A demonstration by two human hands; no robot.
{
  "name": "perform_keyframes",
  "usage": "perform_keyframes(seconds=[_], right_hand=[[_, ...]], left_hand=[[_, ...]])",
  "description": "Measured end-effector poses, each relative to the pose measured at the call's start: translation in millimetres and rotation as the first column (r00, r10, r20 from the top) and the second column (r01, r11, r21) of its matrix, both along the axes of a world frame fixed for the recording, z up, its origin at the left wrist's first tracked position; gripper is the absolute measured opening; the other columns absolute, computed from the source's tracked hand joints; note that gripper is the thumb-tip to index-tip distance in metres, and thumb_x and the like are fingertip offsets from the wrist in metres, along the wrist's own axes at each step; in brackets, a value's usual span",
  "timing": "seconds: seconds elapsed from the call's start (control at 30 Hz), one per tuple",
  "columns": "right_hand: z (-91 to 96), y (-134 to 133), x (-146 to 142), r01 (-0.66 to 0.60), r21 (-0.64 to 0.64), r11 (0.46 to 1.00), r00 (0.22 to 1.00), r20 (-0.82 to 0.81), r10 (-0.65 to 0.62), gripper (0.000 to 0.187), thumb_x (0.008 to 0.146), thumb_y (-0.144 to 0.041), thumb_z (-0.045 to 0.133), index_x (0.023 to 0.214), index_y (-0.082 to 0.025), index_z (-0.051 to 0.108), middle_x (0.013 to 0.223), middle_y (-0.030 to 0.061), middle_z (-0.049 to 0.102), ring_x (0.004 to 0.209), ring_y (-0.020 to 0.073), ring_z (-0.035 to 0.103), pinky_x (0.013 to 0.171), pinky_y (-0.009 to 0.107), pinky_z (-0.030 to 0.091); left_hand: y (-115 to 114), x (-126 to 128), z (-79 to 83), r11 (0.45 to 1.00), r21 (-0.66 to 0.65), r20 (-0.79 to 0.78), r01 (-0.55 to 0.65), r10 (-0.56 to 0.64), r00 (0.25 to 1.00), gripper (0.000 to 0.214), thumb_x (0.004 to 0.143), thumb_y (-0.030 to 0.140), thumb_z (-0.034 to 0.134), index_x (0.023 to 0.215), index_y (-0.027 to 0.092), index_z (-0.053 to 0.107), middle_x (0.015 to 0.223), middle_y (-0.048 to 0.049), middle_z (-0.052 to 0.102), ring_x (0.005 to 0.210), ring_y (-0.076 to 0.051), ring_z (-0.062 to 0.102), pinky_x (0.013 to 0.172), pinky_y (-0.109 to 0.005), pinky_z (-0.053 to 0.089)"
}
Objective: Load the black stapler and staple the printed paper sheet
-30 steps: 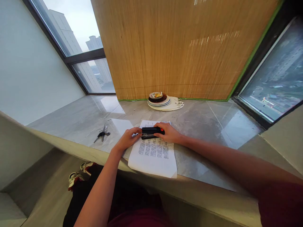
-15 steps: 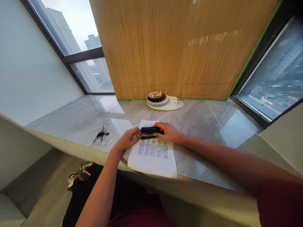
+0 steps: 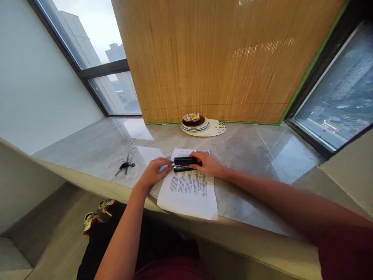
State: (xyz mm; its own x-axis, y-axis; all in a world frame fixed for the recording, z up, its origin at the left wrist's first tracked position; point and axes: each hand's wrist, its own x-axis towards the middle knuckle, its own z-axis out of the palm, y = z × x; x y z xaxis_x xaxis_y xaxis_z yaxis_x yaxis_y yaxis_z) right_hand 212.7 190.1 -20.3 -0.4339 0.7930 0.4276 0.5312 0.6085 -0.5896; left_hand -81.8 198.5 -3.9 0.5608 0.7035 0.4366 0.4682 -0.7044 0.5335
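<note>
A black stapler (image 3: 184, 161) with a small red mark near its back end lies sideways over a sheet of printed paper (image 3: 186, 206). My right hand (image 3: 208, 164) is wrapped round the stapler's right end. At its left end, my left hand (image 3: 155, 172) has thumb and fingertips drawn together, close by the stapler's nose and the paper's left edge. What sits between those fingertips is too small to make out. The stapler's upper arm and base are parted at the left. Lines of small print show below it.
A bunch of keys (image 3: 126, 165) rests on the grey stone ledge (image 3: 239, 151), left of the paper. Stacked plates (image 3: 196, 123) and an oval white board (image 3: 218, 127) stand at the back against a bamboo blind (image 3: 215, 62). The ledge's front edge runs just below the paper.
The fingertips of my left hand have shifted slightly at the stapler's nose. My right hand, the stapler and the paper are nearly where they were.
</note>
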Motion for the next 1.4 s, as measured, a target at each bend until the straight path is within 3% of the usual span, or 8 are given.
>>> perform_keyframes(seconds=[0.2, 0.37, 0.53, 0.7, 0.9, 1.1, 1.27, 1.4], right_hand=[[-1.1, 1, 1, 0.006, -0.002, 1.000, 0.999, -0.038, -0.006, 0.022, 0.089, -0.020, 0.075, 0.110, -0.020, 0.069, 0.098, 0.0060, 0.070, 0.091, 0.0226, 0.063, 0.085, 0.036, 0.048], [4.4, -7, -5, -0.118, -0.017, 0.993, 0.989, -0.095, 0.116, 0.020, 0.092, -0.022, 0.069, 0.112, -0.021, 0.068, 0.102, 0.0061, 0.069, 0.094, 0.0225, 0.064, 0.086, 0.036, 0.048], [2.9, -12, -7, -0.087, -0.046, 0.995, 0.986, -0.145, 0.079, 0.022, 0.092, -0.026, 0.068, 0.112, -0.020, 0.067, 0.101, 0.0061, 0.070, 0.093, 0.0228, 0.064, 0.086, 0.036, 0.049], [13.0, -12, -4, -0.018, -0.054, 0.998, 0.983, -0.186, 0.008, 0.022, 0.088, -0.030, 0.069, 0.108, -0.021, 0.068, 0.096, 0.0037, 0.072, 0.088, 0.0214, 0.066, 0.082, 0.034, 0.050], [38.4, -35, 55, 0.193, -0.045, 0.980, 0.967, -0.161, -0.198, 0.023, 0.088, -0.033, 0.068, 0.106, -0.020, 0.068, 0.093, 0.0034, 0.073, 0.082, 0.0214, 0.066, 0.077, 0.034, 0.051], [32.9, -87, 140, 0.261, -0.046, 0.964, 0.965, 0.012, -0.261, 0.029, 0.091, -0.041, 0.071, 0.113, -0.022, 0.074, 0.095, 0.0050, 0.076, 0.082, 0.0233, 0.069, 0.076, 0.036, 0.052], [9.9, -94, 140, 0.137, -0.031, 0.990, 0.987, -0.074, -0.139, 0.030, 0.095, -0.040, 0.071, 0.120, -0.024, 0.076, 0.102, 0.0074, 0.079, 0.092, 0.0258, 0.072, 0.082, 0.039, 0.056], [0.5, -89, 121, 0.050, -0.020, 0.999, 0.994, -0.101, -0.052, 0.031, 0.098, -0.034, 0.068, 0.127, -0.026, 0.075, 0.111, 0.0085, 0.079, 0.100, 0.0265, 0.071, 0.090, 0.042, 0.056]], left_hand=[[-3, -8, -2.3, 0.999, -0.034, -0.024, -0.043, 0.042, 0.999, 0.008, 0.092, 0.028, 0.073, 0.097, 0.023, 0.076, 0.096, -0.0031, 0.081, 0.095, -0.022, 0.072, 0.096, -0.039, 0.053], [-2, 8, -4.1, 0.995, -0.050, -0.063, -0.091, 0.087, 0.994, 0.039, 0.085, 0.028, 0.081, 0.120, 0.025, 0.065, 0.105, -0.0020, 0.079, 0.105, -0.026, 0.068, 0.099, -0.042, 0.049], [-1, 21, -0.7, 0.997, -0.048, -0.094, -0.062, 0.057, 0.994, 0.025, 0.086, 0.026, 0.081, 0.107, 0.024, 0.067, 0.109, -0.0029, 0.076, 0.106, -0.026, 0.064, 0.099, -0.040, 0.049], [-17, 21, 1.1, 0.991, -0.009, -0.025, -0.133, 0.133, 0.991, 0.025, 0.096, 0.027, 0.068, 0.119, 0.022, 0.063, 0.121, -0.0088, 0.070, 0.117, -0.027, 0.063, 0.106, -0.045, 0.048], [-41, 14, 2.7, 0.989, -0.041, -0.304, 0.144, -0.150, 0.941, 0.043, 0.099, 0.045, 0.066, 0.138, 0.028, 0.062, 0.154, -0.0102, 0.056, 0.145, -0.030, 0.051, 0.122, -0.048, 0.040], [-47, 24, 0.2, 0.995, 0.085, -0.425, -0.057, 0.087, 0.901, 0.041, 0.103, 0.041, 0.058, 0.138, 0.022, 0.063, 0.154, -0.0139, 0.057, 0.149, -0.035, 0.045, 0.124, -0.059, 0.035], [-72, 52, 3.1, 0.992, -0.018, -0.468, 0.123, -0.117, 0.876, 0.053, 0.108, 0.054, 0.044, 0.155, 0.029, 0.049, 0.166, -0.0086, 0.045, 0.158, -0.032, 0.032, 0.129, -0.057, 0.026], [-87, 64, 4.1, 0.978, -0.124, -0.507, 0.167, -0.207, 0.837, 0.059, 0.107, 0.061, 0.038, 0.163, 0.043, 0.034, 0.176, -0.0037, 0.025, 0.162, -0.042, 0.014, 0.125, -0.074, 0.016]])
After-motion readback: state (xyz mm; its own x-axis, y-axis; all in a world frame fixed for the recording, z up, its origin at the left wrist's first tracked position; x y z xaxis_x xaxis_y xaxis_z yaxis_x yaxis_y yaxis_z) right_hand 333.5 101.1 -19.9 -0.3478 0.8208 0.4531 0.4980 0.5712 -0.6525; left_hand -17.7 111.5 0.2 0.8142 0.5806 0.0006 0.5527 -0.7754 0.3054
